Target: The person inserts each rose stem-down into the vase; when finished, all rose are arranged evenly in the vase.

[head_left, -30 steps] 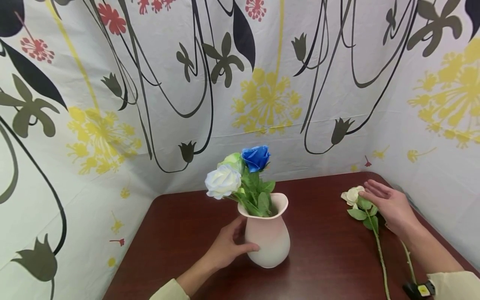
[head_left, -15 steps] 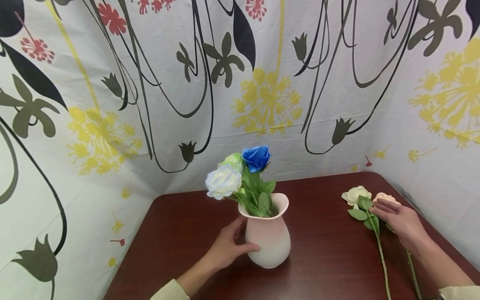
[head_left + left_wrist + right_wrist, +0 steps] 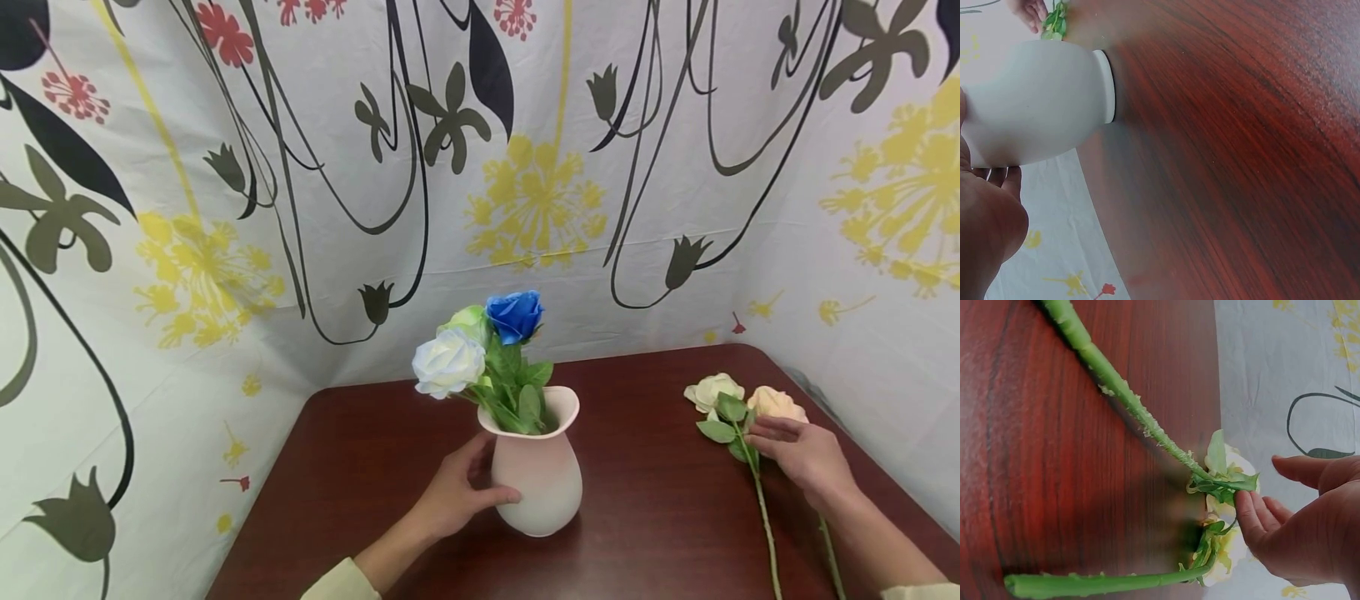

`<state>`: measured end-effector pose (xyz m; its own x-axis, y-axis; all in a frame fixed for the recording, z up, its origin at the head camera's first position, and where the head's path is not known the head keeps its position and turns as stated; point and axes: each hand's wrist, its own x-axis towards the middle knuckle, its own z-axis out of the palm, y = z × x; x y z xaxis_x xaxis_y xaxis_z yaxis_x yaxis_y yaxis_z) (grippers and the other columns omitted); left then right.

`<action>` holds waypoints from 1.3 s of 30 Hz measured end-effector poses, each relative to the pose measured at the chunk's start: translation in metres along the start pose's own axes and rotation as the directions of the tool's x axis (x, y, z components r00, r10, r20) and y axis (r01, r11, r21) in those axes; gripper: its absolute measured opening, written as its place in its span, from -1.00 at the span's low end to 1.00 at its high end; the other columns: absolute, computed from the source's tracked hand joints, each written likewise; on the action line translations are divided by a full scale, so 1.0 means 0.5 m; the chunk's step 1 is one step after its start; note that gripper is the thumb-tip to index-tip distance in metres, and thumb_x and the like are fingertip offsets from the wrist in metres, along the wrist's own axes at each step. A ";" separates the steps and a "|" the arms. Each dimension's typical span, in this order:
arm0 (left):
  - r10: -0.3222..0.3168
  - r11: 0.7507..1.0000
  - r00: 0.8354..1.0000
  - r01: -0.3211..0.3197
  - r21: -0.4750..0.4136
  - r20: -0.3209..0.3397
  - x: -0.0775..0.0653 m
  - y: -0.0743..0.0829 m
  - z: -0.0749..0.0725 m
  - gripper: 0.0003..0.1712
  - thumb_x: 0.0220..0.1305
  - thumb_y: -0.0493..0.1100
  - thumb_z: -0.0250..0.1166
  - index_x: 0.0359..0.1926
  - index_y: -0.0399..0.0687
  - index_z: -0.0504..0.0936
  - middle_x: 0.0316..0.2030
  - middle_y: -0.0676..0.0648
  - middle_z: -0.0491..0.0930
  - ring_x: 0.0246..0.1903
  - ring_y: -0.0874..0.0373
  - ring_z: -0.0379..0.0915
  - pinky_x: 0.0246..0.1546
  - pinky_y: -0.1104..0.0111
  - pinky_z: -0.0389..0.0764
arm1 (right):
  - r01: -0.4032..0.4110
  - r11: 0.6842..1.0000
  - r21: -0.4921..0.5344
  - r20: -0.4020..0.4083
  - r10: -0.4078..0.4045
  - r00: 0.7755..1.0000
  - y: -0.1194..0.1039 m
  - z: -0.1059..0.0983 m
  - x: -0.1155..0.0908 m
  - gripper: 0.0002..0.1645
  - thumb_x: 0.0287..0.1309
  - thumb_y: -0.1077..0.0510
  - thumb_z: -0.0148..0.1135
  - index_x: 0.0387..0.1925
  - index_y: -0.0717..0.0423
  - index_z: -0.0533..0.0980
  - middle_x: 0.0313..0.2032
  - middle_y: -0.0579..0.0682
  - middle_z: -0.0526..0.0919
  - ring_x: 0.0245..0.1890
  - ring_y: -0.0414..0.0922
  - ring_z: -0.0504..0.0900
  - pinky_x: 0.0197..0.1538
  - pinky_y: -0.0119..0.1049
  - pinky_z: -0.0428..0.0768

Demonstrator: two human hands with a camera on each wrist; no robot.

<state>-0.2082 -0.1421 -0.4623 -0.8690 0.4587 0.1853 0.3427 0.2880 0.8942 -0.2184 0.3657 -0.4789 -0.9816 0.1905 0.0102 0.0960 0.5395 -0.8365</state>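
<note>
Vase (image 3: pixel 536 492): stands upright on the bench (image 3: pixel 660 517), left hand (image 3: pixel 453 492) round its belly — thumb in front, fingers behind — probably so the top-heavy load cannot tip it
In its mouth: white rose (image 3: pixel 448 363), pale green rose (image 3: pixel 471 321) and blue rose (image 3: pixel 514 317) lean to the left, likely because the flared rim lets stems tilt
Right hand (image 3: pixel 806 460): thumb well apart from the fingers, gripping nothing, fingertips at the leaves (image 3: pixel 1242 482) by the peach rose (image 3: pixel 777 403); from here I cannot tell whether they press
On the bench's right: the peach rose lies beside the cream rose (image 3: pixel 714 392), blooms toward the far end and stems running toward the person, perhaps for easy reach
In the way: leaves crowd below the two blooms, and the right hand and forearm cover part of the peach rose's stem (image 3: pixel 831 557)
Behind: flower-printed cloth (image 3: pixel 637 225)
</note>
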 end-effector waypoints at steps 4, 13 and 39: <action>-0.002 1.000 1.000 0.002 0.001 0.001 0.000 0.000 0.000 -0.03 0.25 0.07 0.60 0.58 0.47 0.30 0.40 0.16 0.51 0.29 0.15 0.53 0.26 0.24 0.57 | -0.020 0.999 -0.049 0.022 0.021 1.000 0.003 0.000 -0.002 -0.29 0.45 0.10 0.35 0.27 0.67 0.41 -0.13 0.23 0.82 -0.34 -0.64 0.51 -0.30 -0.56 0.58; -0.005 1.000 1.000 0.005 0.004 -0.004 0.000 -0.001 0.001 -0.03 0.24 0.07 0.61 0.57 0.48 0.31 0.39 0.16 0.52 0.29 0.16 0.53 0.27 0.23 0.57 | -0.058 0.994 -0.094 0.054 0.063 0.997 0.017 0.006 -0.003 -0.34 0.32 0.08 0.46 0.16 0.59 0.53 -0.18 0.17 0.81 -0.38 -0.30 0.76 -0.35 -0.36 0.64; -0.019 1.000 1.000 0.019 0.009 -0.004 0.002 -0.002 0.001 -0.02 0.25 0.11 0.60 0.59 0.45 0.29 0.42 0.16 0.49 0.32 0.16 0.50 0.28 0.22 0.55 | -0.114 0.983 -0.143 0.045 0.122 0.992 0.033 0.032 0.003 -0.27 0.16 -0.01 0.58 0.06 0.56 0.58 -0.46 0.04 0.80 -0.46 -0.11 0.80 -0.30 -0.26 0.56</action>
<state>-0.2091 -0.1415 -0.4631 -0.8767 0.4499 0.1702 0.3295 0.3039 0.8939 -0.2208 0.3616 -0.5014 -0.9690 0.2177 -0.1166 0.2302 0.6257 -0.7453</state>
